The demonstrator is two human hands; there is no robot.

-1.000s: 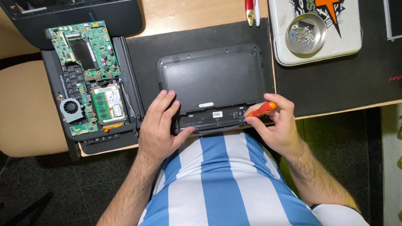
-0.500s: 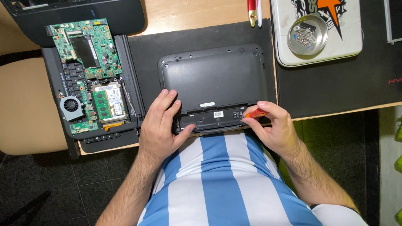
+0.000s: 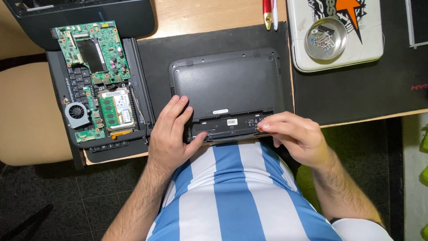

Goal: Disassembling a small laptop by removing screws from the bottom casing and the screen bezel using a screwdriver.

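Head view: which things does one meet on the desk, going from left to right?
Green circuit board → left hand → black netbook → right hand → metal dish of screws.

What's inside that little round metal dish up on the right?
The round metal dish holds a small heap of loose screws and bits near its middle. It sits on a white laptop lid with a sticker; the dish covers part of that sticker.
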